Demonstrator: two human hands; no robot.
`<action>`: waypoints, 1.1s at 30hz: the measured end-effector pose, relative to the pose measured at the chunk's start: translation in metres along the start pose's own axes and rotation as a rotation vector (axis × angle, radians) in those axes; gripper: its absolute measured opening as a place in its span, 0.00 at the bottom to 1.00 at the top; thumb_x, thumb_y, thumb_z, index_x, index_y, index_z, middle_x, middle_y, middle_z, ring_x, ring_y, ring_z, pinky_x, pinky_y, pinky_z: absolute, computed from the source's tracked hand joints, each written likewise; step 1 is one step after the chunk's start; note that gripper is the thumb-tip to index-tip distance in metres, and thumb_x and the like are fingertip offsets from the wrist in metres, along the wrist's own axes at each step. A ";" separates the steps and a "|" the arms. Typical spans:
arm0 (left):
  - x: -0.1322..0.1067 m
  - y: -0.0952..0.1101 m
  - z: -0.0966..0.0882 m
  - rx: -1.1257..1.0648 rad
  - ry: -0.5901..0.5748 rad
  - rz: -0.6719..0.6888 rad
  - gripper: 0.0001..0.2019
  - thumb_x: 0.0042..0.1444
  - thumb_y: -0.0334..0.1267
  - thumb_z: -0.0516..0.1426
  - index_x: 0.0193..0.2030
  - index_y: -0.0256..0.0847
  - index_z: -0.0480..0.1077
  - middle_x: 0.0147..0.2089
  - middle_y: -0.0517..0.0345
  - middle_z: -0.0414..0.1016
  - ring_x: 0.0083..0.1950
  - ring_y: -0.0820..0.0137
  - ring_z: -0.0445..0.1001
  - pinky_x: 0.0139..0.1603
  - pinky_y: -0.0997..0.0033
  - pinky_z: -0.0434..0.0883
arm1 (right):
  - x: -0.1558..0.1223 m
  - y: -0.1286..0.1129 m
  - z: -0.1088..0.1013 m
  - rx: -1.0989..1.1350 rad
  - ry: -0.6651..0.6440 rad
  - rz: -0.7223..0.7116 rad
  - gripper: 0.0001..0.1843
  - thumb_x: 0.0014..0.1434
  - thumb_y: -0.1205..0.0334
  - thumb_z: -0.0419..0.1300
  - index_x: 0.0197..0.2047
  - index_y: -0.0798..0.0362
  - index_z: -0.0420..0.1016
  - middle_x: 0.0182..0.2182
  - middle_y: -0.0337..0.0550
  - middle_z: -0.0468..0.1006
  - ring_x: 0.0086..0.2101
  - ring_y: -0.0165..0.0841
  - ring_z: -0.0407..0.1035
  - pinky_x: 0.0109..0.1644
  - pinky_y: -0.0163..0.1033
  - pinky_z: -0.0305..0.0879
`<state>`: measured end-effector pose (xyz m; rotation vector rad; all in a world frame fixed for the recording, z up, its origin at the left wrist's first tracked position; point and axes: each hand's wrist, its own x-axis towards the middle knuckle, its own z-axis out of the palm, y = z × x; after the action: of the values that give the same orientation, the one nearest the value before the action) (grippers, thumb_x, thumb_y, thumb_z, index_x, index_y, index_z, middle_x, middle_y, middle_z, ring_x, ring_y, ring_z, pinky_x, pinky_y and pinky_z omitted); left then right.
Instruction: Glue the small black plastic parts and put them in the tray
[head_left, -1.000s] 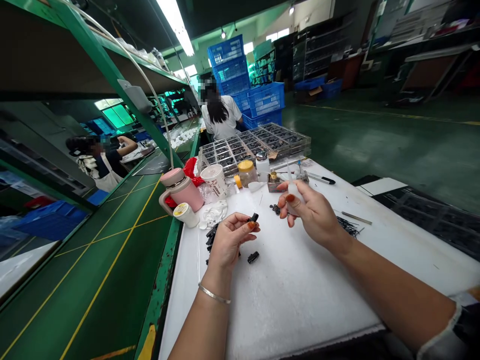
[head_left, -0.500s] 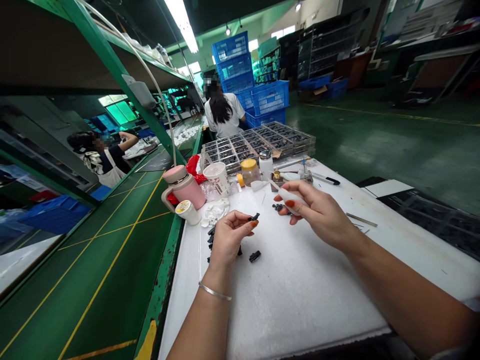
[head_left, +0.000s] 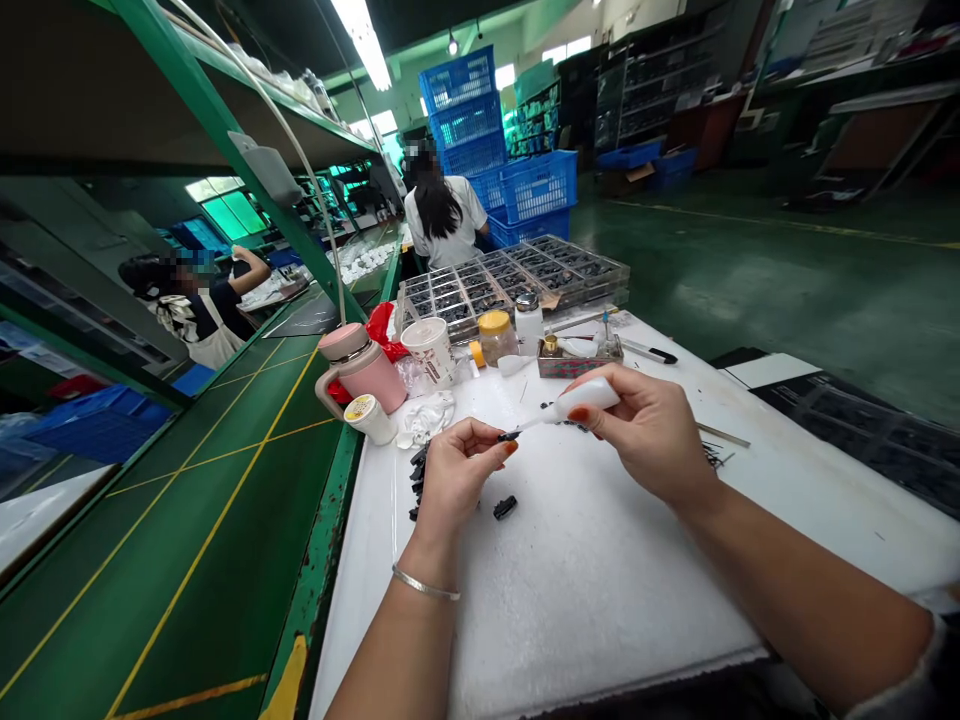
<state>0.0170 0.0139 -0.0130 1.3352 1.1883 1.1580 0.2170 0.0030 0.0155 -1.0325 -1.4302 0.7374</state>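
Observation:
Between the thumb and fingers of my left hand (head_left: pixel 459 465) is a small black part (head_left: pixel 509 436), partly hidden by the fingertips. My right hand (head_left: pixel 651 425) grips a white squeeze bottle (head_left: pixel 589 399) with a long thin nozzle. The nozzle points left, and its tip is at the black part; whether they touch I cannot tell. Another black part (head_left: pixel 505 507) lies on the white tabletop (head_left: pixel 592 600) below my left hand. More black pieces (head_left: pixel 417 480) are heaped left of that hand, partly covered by it. Small dark bits (head_left: pixel 576 426) lie behind the bottle.
Along the back stand a pink mug (head_left: pixel 367 370), a paper cup (head_left: pixel 430 350), a yellow-lidded jar (head_left: pixel 496 338) and a small patterned box (head_left: pixel 577 362). Behind them is a compartment tray (head_left: pixel 517 283) of black parts. A knife (head_left: pixel 651 350) lies right. A green conveyor (head_left: pixel 202 540) runs left.
My right hand has tilted the squeeze bottle, bringing its nozzle from pointing up and away down to the black part. My left hand still holds the part in nearly the same place.

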 end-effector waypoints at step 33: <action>-0.001 -0.002 -0.001 0.020 -0.028 -0.003 0.12 0.42 0.39 0.67 0.30 0.35 0.72 0.28 0.57 0.73 0.29 0.74 0.70 0.29 0.76 0.69 | -0.003 0.001 0.002 -0.051 0.000 -0.092 0.07 0.53 0.59 0.65 0.32 0.54 0.76 0.27 0.39 0.75 0.28 0.29 0.67 0.29 0.33 0.63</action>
<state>0.0162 0.0130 -0.0145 1.3601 1.1841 1.1251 0.2152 0.0012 0.0127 -0.9990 -1.4928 0.6375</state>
